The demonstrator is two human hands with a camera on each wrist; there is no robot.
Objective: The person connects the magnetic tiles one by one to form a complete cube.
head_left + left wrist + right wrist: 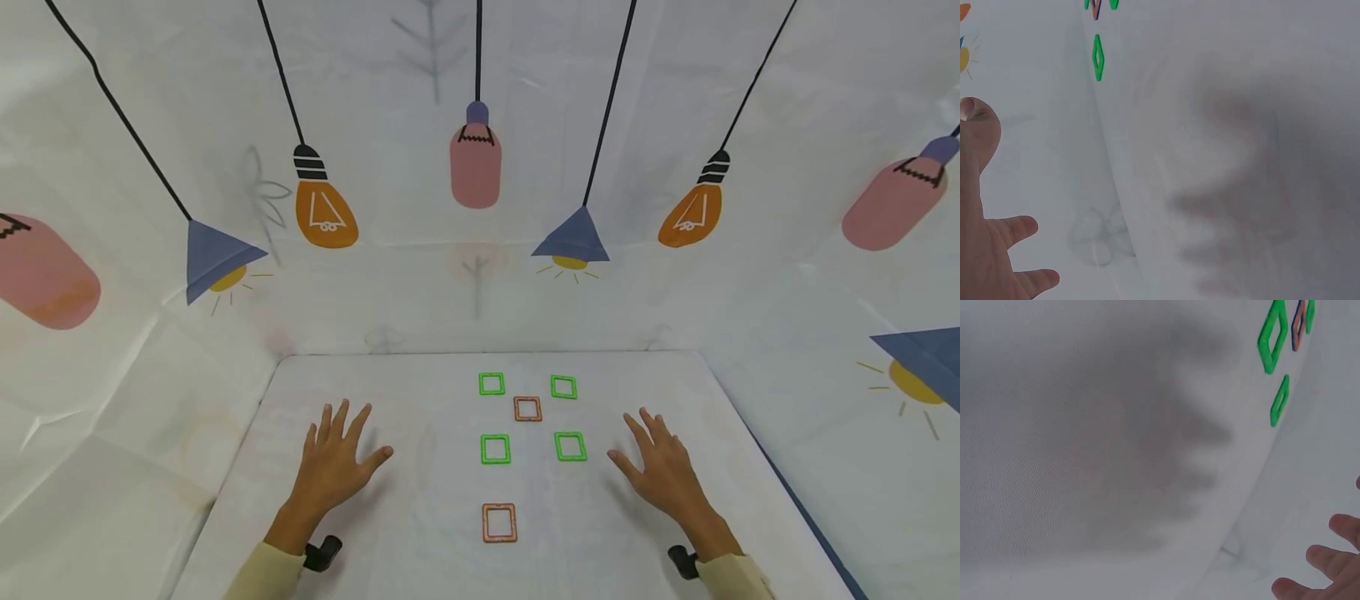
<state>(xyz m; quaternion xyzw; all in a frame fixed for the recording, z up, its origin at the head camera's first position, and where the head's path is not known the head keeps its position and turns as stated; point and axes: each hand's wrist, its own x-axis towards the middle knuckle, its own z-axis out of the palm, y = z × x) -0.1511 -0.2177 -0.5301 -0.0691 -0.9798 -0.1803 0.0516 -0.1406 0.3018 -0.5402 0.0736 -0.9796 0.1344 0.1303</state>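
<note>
Several small square frames lie flat on the white table (420, 533). Green ones sit at back left (492, 384), back right (564, 387), front left (495, 449) and front right (571, 447). Between them is an orange-brown square frame (527, 409); a second orange-brown square frame (499, 523) lies nearer the front. My left hand (333, 467) is held over the table to their left, fingers spread, touching nothing. On the other side my right hand (663, 471) hovers likewise, fingers straight and apart. Both cast shadows on the tabletop.
White sheeting (375, 292) printed with lamps and bulbs rises behind the table and on both sides. Small black devices are strapped at the left wrist (324, 553) and right wrist (683, 562). A blue strip (813, 521) runs along the table's right edge.
</note>
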